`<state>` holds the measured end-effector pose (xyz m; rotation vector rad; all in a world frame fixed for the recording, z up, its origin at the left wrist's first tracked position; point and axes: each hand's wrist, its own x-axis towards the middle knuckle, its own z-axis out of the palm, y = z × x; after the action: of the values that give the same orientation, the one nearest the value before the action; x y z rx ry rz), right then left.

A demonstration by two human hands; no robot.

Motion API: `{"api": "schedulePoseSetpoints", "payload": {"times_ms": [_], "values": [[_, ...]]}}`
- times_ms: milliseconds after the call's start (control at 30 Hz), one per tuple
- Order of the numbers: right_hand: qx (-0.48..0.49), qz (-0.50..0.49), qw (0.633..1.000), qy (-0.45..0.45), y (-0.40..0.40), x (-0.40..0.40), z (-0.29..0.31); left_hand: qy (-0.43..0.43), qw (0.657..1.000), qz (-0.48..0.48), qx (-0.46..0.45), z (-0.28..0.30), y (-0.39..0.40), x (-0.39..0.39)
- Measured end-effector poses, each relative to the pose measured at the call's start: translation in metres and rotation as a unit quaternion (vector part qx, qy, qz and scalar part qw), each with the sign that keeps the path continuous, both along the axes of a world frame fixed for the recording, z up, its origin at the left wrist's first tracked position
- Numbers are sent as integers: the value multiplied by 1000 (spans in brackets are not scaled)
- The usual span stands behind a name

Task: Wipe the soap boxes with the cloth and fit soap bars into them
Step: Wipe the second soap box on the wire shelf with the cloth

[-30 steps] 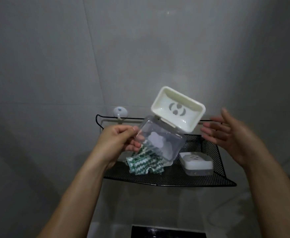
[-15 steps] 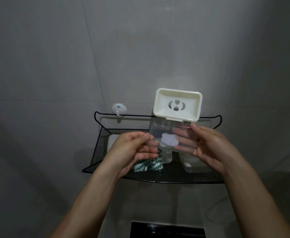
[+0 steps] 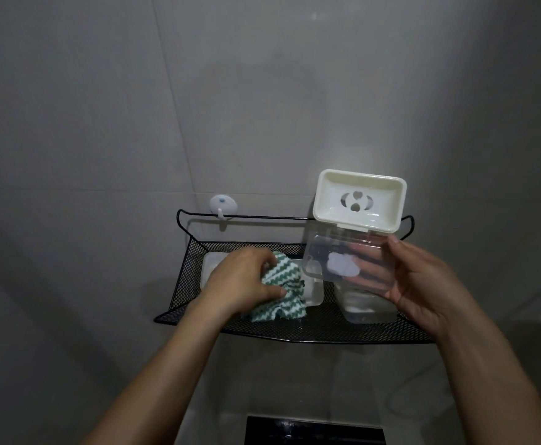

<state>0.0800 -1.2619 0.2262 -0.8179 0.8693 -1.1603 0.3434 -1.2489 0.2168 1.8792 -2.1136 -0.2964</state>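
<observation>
Head view: the right hand (image 3: 423, 281) holds an open soap box (image 3: 352, 239) up in front of the wire shelf (image 3: 295, 332). Its fingers are curled behind the clear lid (image 3: 349, 261) and show through the plastic, with the thumb along the lid's right edge. The cream tray (image 3: 359, 200) stands hinged above the lid, its hollow facing the camera and its long axis running left to right.

The left hand (image 3: 240, 281) is down on the shelf, fingers closed over the green-and-white striped cloth (image 3: 282, 293), which is bunched against a second, closed soap box (image 3: 311, 284) lying flat behind it. A third closed box (image 3: 368, 306) sits on the shelf under the right hand. No loose soap bar can be made out.

The held box lies to the right of the cloth and above it, so the left hand is the one that must rise and cross rightward to bring the cloth into the tray's hollow; this reads as the start of the wiping step. A hook (image 3: 222, 205) on the tiled wall carries the shelf's rail.
</observation>
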Motion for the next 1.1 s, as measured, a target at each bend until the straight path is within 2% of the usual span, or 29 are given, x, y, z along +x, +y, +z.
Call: {"api": "schedulePoseSetpoints", "payload": {"times_ms": [100, 200, 433, 700, 767, 833, 900, 967, 1033, 1100], "values": [[1, -4, 1000, -1, 1, -5, -1, -39, 998, -28, -26, -2, -7, -5], [2, -6, 1000, -4, 1, -7, -2, -73, 994, -80, 2, -6, -14, -12], [0, -8, 1000, -5, 3, -9, -3, -59, 997, -49, -16, -13, -35, -21], [2, -20, 1000, -1, 5, -9, -2, -161, 980, -89, -69, -21, -41, -17], [2, -23, 1000, 1, 5, -9, -2, -162, 979, -109, -65, -16, -39, -12], [1, -29, 1000, 3, 5, -10, -2, -92, 988, -110, -50, -3, -35, -4], [-1, -34, 999, 7, 5, -10, -1, 27, 996, -78, -32, 13, -30, 6], [-2, -37, 999, 13, 4, -9, -1, 151, 988, -31, -22, 27, -25, 17], [-3, -39, 999, 15, 4, -7, 0, 285, 958, 9, 2, 39, -20, 24], [-3, -40, 999, 16, 4, -4, 1, 440, 896, 28, 62, 47, -17, 25]]}}
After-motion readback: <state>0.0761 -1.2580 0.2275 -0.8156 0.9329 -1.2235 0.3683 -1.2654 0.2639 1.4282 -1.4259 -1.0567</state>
